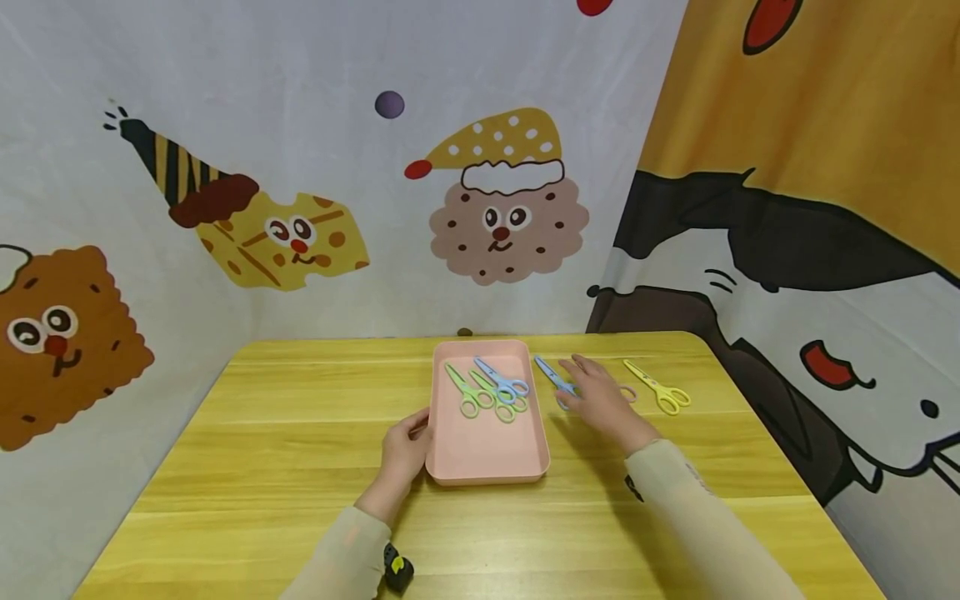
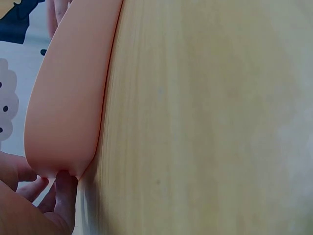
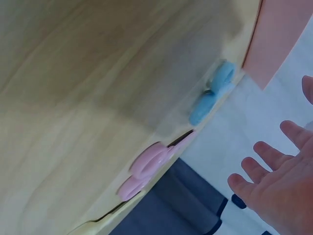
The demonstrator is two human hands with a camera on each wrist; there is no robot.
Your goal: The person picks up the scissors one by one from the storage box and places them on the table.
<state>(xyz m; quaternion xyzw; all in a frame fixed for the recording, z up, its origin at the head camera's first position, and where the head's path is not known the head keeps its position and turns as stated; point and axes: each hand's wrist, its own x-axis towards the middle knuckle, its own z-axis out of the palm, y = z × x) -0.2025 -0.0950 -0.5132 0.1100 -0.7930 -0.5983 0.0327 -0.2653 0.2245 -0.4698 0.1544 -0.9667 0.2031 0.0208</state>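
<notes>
One contact: your left hand [image 1: 403, 450] touches the pink tray's [image 1: 491, 457] left wall, fingers bent; can't tell if they're pinching it. Your right hand [image 1: 600, 400] is spread, holding nothing, just right of the tray. Two green scissors [image 1: 458, 379] and one light-blue pair [image 1: 489, 372] lie in its farther half. Outside, rightward: blue scissors [image 1: 551, 372] near your right fingertips, pink scissors [image 3: 151, 159], then yellow scissors [image 1: 660, 389]. Cartoon-print backdrop [image 1: 315, 67] beyond the table [image 1: 300, 467].
</notes>
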